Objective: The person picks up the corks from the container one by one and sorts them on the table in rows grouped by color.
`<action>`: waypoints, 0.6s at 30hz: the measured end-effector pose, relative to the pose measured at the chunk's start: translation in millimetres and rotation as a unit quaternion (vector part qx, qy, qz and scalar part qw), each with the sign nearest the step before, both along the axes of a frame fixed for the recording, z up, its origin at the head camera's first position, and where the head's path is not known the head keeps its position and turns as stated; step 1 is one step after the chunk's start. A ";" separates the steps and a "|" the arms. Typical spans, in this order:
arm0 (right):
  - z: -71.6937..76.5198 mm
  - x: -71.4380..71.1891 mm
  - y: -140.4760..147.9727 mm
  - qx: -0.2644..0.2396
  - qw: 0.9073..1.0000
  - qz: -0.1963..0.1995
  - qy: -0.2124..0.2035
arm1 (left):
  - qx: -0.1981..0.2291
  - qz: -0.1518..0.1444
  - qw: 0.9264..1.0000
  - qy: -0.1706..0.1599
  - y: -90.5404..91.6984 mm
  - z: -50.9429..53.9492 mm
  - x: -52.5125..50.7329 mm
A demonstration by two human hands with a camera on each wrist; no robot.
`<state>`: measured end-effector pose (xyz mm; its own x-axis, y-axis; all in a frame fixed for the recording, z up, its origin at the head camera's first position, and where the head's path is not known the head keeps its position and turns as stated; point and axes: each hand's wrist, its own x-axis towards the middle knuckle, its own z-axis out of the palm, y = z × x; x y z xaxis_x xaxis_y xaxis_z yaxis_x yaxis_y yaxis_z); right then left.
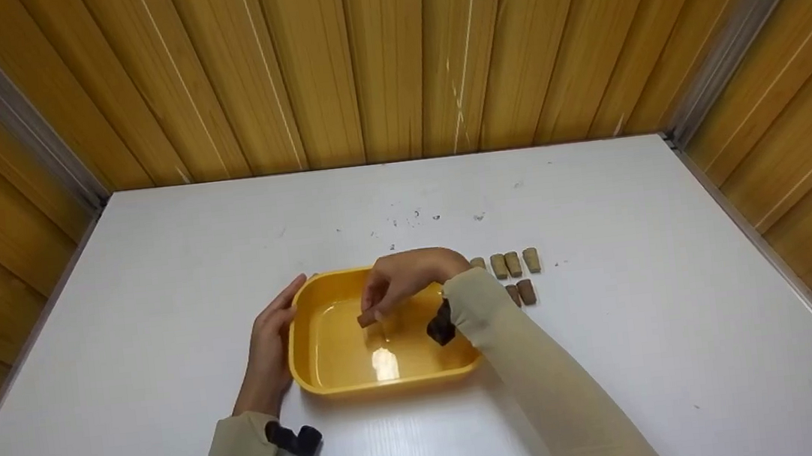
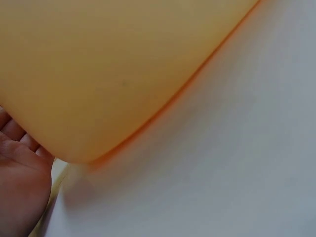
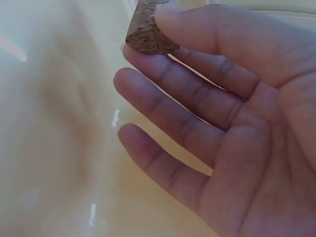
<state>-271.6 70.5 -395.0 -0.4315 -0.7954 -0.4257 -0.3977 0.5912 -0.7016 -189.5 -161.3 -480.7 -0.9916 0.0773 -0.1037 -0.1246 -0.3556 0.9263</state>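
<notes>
A brown cork stopper (image 1: 368,318) is pinched between the thumb and fingers of my right hand (image 1: 402,277), which hovers over the inside of a yellow plastic tub (image 1: 388,384). In the right wrist view the cork (image 3: 152,30) shows a speckled end face, while the lower fingers extend loosely beneath it. Against the tub's left wall rests my left hand (image 1: 268,348), its fingers lying along the outside. From the left wrist, part of that palm (image 2: 24,182) appears beside the tub's wall (image 2: 113,79); the fingertips are hidden.
Right of the tub, several light tan corks (image 1: 506,265) stand in a row on the white table (image 1: 616,357). Nearer are brown corks (image 1: 527,291), partly covered by the right sleeve. Dark specks dot the table behind the tub. Wood-look panels (image 1: 388,56) rise at the back and sides.
</notes>
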 end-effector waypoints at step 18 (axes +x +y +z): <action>21.2 -4.2 41.4 -0.055 0.998 -0.029 0.014 | 0.016 -0.005 1.000 0.015 -1.6 -1.9 -1.2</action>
<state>-275.7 111.9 -373.9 -0.4881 -0.8102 -0.3244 -0.3859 0.5337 -0.7524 -190.7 -162.9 -482.6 -0.9933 0.0906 -0.0716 -0.1012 -0.3842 0.9177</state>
